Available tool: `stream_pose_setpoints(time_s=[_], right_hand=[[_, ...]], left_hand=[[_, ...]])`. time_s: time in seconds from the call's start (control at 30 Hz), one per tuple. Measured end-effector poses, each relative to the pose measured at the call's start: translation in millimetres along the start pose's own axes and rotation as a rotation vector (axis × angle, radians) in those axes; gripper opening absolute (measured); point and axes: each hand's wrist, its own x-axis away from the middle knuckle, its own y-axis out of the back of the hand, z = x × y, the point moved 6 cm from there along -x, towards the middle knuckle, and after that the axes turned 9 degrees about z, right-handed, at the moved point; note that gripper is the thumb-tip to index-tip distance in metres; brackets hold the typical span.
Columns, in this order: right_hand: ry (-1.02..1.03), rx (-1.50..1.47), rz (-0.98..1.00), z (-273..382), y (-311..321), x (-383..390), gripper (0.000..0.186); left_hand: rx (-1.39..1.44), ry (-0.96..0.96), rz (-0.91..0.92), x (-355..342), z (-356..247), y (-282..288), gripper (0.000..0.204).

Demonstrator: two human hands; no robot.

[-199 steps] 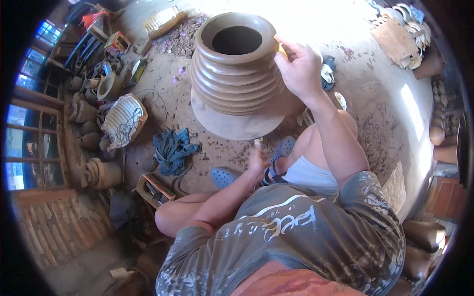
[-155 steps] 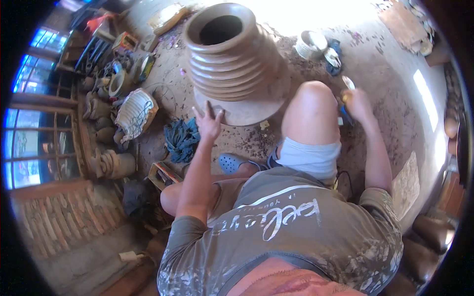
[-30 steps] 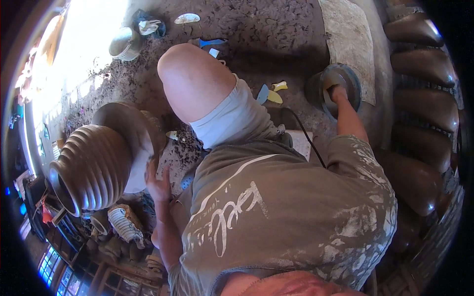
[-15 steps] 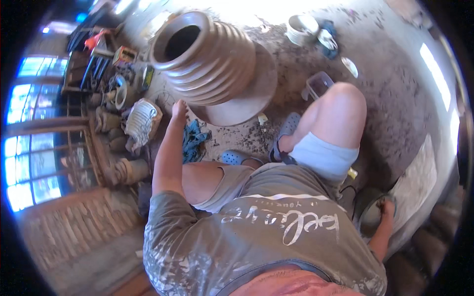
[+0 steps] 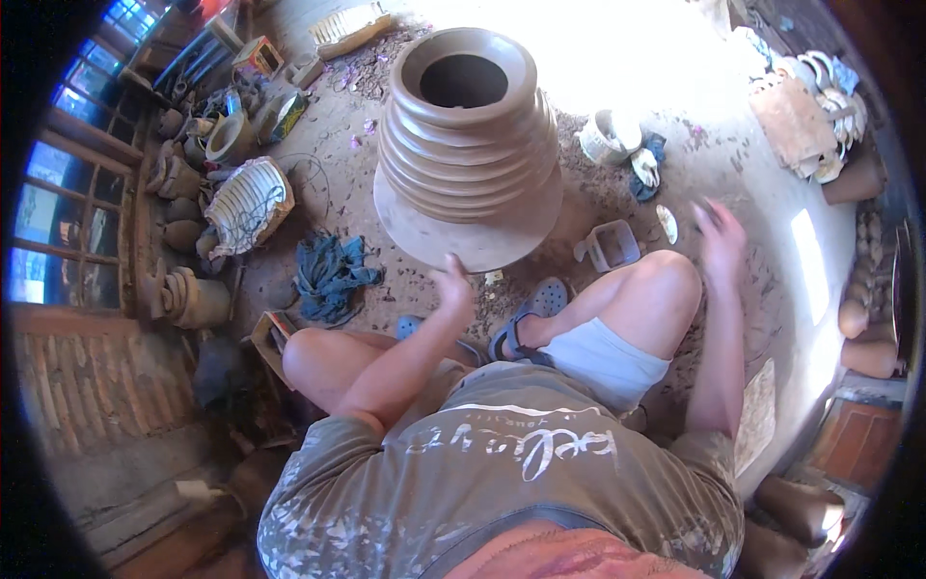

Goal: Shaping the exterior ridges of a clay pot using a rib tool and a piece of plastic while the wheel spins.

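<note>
A large ribbed clay pot (image 5: pixel 473 164) with a wide round mouth stands upright on a round wheel disc (image 5: pixel 453 253). My left hand (image 5: pixel 453 284) is at the disc's near edge, fingers spread, with one finger over the rim; whether it presses on the disc cannot be made out. Nothing shows in that hand. My right hand (image 5: pixel 721 239) is raised in the air beyond my right knee, somewhat blurred, its fingers apart and nothing visible in them. Below the disc, between my hands, are my feet in blue clogs.
A blue cloth (image 5: pixel 333 278) lies left of the wheel. Right of it are a clear plastic tub (image 5: pixel 613 246), an oval white piece (image 5: pixel 667 224) and a pale bucket (image 5: pixel 608 137). A ribbed white tray (image 5: pixel 253 205) and several pots line the left wall. Clay scraps litter the floor.
My right hand has come up from the bowl at my lower right and moved forward. My left hand has shifted right along the disc's edge. The view has turned, placing the pot nearer the middle.
</note>
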Motion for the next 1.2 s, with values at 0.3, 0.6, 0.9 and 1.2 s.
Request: stream_pose_setpoints(time_s=[0.3, 0.6, 0.9, 1.2], right_hand=[[0.504, 0.212, 0.170, 155, -194, -44, 0.021], [0.538, 0.257, 0.134, 163, -230, -51, 0.024], [0.659, 0.309, 0.025, 166, -227, -25, 0.029], [0.585, 0.346, 0.027, 164, -222, -35, 0.030]], left_hand=[[0.403, -0.118, 0.122, -158, -49, 81, 0.085], [0.145, 0.206, 0.521, -18, 95, -12, 0.073], [0.441, -0.304, 0.182, -95, -23, 35, 0.079], [0.462, -0.048, 0.373, -75, -6, 20, 0.090]])
